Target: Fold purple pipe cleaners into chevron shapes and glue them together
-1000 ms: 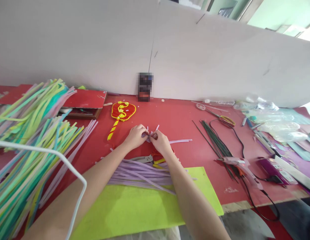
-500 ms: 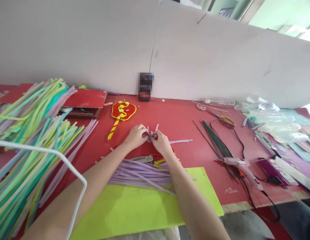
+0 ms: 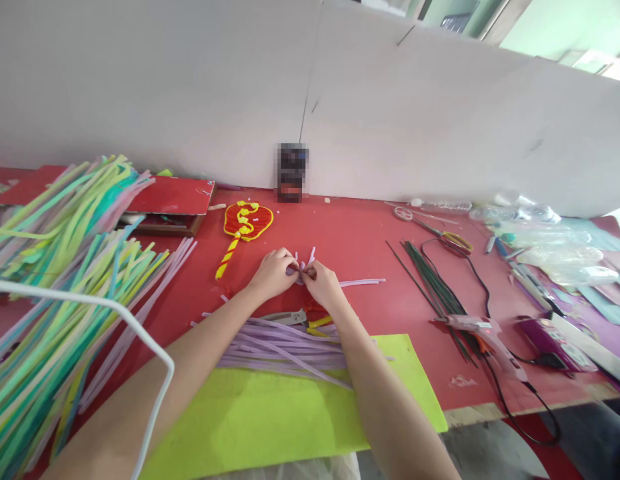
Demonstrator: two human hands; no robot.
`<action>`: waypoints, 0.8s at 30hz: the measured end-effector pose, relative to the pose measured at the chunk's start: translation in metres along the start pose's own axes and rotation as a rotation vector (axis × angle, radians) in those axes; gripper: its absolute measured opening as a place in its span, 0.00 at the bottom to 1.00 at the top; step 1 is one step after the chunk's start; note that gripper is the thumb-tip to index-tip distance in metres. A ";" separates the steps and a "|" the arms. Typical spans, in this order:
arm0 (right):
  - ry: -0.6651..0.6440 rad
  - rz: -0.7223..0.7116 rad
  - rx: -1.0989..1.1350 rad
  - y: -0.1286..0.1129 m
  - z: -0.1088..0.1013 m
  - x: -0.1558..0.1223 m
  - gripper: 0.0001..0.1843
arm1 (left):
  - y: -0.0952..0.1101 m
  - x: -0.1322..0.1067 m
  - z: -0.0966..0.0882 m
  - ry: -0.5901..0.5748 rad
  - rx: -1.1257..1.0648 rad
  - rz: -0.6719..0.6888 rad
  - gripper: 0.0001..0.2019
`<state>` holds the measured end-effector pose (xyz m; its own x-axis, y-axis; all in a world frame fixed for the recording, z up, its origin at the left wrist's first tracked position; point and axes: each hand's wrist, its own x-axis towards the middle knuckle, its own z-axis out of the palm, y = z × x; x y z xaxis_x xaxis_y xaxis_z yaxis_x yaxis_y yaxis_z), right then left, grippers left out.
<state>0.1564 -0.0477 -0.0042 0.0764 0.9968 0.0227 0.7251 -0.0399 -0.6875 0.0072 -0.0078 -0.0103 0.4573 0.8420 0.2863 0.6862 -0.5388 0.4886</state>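
lilac piece (image 3: 312,255): between the 2 hands, mid red surface (image 3: 350,230); short ends poke up, rest hidden by fingers
left hand (image 3: 274,275): grip pinching the lilac piece, thumb and fingertips together
right hand (image 3: 322,283): same, grip pinching it from the other side, fingertips near the left's
lilac strip (image 3: 365,283): flat, sticks out right of the right hand; can't tell if it joins the piece
pliers (image 3: 290,318): red/yellow handles, just nearside of hands, partly behind right forearm
lilac bundle (image 3: 280,347): nearside of pliers, partly over green mat (image 3: 270,413)
fan (image 3: 246,223): red, yellow trim, beyond left hand
right side: green stems (image 3: 433,277), glue gun (image 3: 483,330), scissors (image 3: 453,241)
far left: multicolour strips (image 3: 85,320), heaped
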 end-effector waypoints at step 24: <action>0.000 0.022 -0.059 -0.006 -0.002 -0.005 0.08 | 0.005 0.001 -0.002 -0.030 0.022 -0.047 0.05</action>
<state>0.1527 -0.0523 0.0012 0.0926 0.9957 0.0083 0.7622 -0.0655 -0.6440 0.0094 -0.0097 -0.0057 0.4408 0.8653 0.2388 0.7196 -0.4997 0.4823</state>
